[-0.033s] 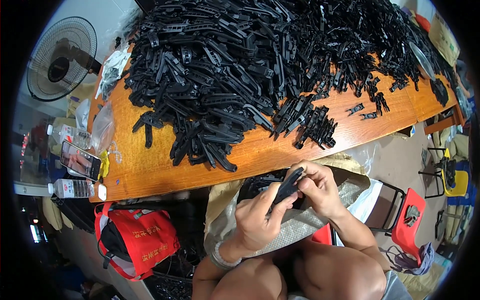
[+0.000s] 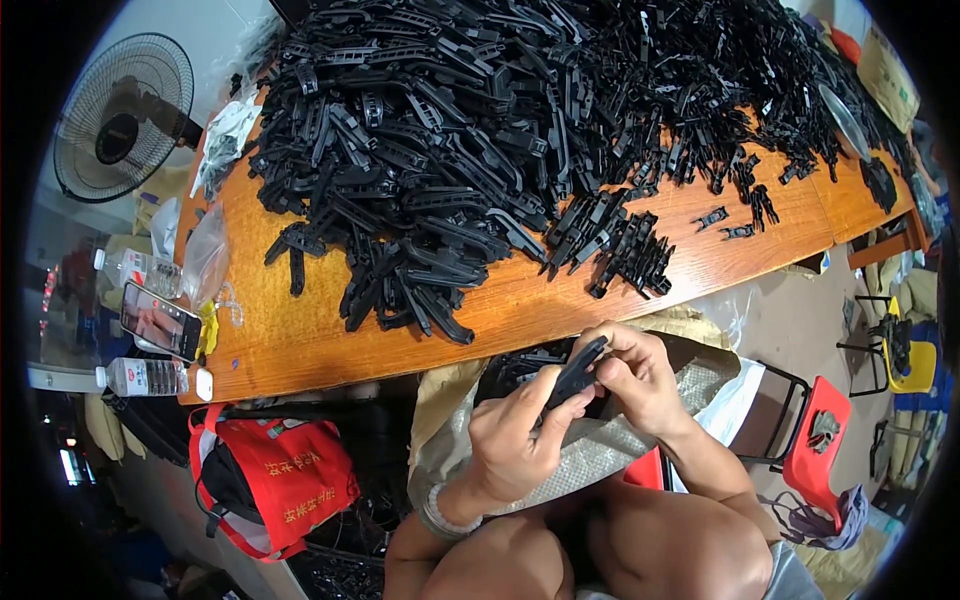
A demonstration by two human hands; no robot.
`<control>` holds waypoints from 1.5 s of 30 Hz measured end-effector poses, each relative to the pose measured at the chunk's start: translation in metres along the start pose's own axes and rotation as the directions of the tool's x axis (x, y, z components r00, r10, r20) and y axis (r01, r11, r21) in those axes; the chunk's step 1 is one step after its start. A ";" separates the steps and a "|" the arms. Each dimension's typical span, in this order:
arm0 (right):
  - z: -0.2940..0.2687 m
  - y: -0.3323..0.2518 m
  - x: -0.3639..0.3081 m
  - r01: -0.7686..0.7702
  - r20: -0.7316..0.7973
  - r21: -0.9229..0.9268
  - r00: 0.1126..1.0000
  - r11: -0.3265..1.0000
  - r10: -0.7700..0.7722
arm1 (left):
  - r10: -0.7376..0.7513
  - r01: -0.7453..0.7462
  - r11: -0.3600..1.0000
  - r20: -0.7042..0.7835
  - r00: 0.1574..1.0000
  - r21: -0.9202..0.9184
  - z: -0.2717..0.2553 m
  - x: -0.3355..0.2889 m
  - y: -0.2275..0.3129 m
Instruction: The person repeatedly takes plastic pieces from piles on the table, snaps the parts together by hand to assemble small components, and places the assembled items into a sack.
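A black curved plastic part [image 2: 575, 376] is held over the open woven sack, tilted with its upper end to the right. My left hand [image 2: 515, 430] grips its lower end between thumb and fingers. My right hand [image 2: 632, 378] pinches the upper end; whether a smaller piece is in those fingers, I cannot tell. Below the hands the woven sack [image 2: 590, 468] stands open between my legs and the table, with black parts [image 2: 515, 370] partly visible inside. Long black plastic parts [image 2: 430, 200] lie heaped on the table, and small black clips [image 2: 635, 255] lie in a pile to their right.
The wooden table [image 2: 290, 350] edge runs just beyond my hands. At left are a phone [image 2: 160, 320], plastic bottles [image 2: 145, 377] and a fan [image 2: 125, 120]. A red bag [image 2: 285, 480] sits left of the sack. A red chair [image 2: 815, 450] and a yellow chair [image 2: 912, 367] stand at right.
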State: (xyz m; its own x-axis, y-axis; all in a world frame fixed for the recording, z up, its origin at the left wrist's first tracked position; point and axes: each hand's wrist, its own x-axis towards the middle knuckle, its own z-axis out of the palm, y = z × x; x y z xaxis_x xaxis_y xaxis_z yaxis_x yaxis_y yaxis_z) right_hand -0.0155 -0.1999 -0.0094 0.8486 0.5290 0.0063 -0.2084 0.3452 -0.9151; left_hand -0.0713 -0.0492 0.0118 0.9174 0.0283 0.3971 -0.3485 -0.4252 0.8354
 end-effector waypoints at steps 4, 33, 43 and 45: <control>-0.002 0.001 0.001 -0.022 0.019 -0.008 1.000 1.000 0.023 | 0.012 -0.012 1.000 0.002 1.000 -0.016 0.000 0.000 -0.002; -0.074 -0.043 0.025 -0.005 -0.024 -0.999 0.891 0.043 -0.453 | -0.466 0.130 0.790 0.449 0.763 0.599 -0.011 -0.015 -0.075; -0.100 -0.051 0.010 0.122 -0.024 -0.958 0.867 0.259 -0.497 | -0.315 -0.047 0.807 0.496 0.809 0.589 0.026 -0.021 -0.116; -0.101 -0.050 -0.001 0.141 -0.277 -0.745 0.824 0.652 -0.495 | -0.179 -0.189 0.798 0.524 0.833 0.573 0.043 -0.022 -0.132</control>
State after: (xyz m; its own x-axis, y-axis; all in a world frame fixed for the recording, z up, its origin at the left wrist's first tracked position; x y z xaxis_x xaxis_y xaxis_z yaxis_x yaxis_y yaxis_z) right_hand 0.0434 -0.2961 -0.0049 0.9368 0.0507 0.3463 0.3462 -0.2784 -0.8959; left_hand -0.0373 -0.0326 -0.1238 0.9272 -0.3741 -0.0179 -0.3409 -0.8628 0.3734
